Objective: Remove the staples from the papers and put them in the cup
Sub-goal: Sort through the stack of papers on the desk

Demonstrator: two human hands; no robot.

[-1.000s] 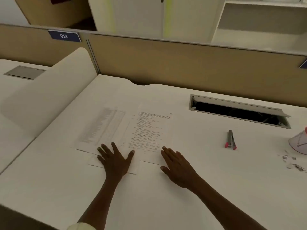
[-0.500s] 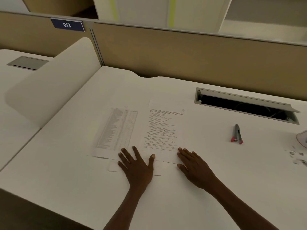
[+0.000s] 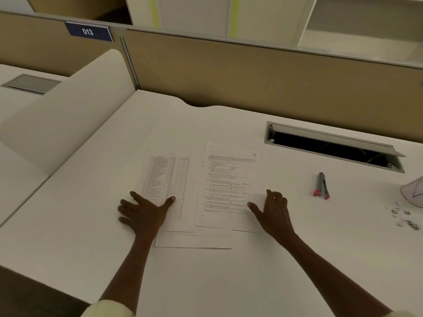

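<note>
Two printed papers lie side by side on the white desk: a table sheet [image 3: 169, 177] on the left and a text sheet [image 3: 226, 184] on the right, with a blank sheet [image 3: 194, 241] poking out below them. My left hand [image 3: 144, 213] rests flat with fingers spread on the table sheet's lower left. My right hand [image 3: 273, 211] touches the text sheet's lower right edge, fingers slightly curled, holding nothing. A grey and red staple remover [image 3: 321, 186] lies to the right. The white cup [image 3: 413, 192] lies tipped at the far right edge.
Small paper scraps and staples [image 3: 405, 217] are scattered near the cup. An open cable slot [image 3: 332, 147] is cut into the desk behind the remover. A tan partition [image 3: 251, 74] runs along the back, and a white divider [image 3: 61, 117] stands at the left.
My left hand has slid left onto the table sheet. My right hand has moved up to the text sheet's right edge and curled its fingers. The view has shifted closer.
</note>
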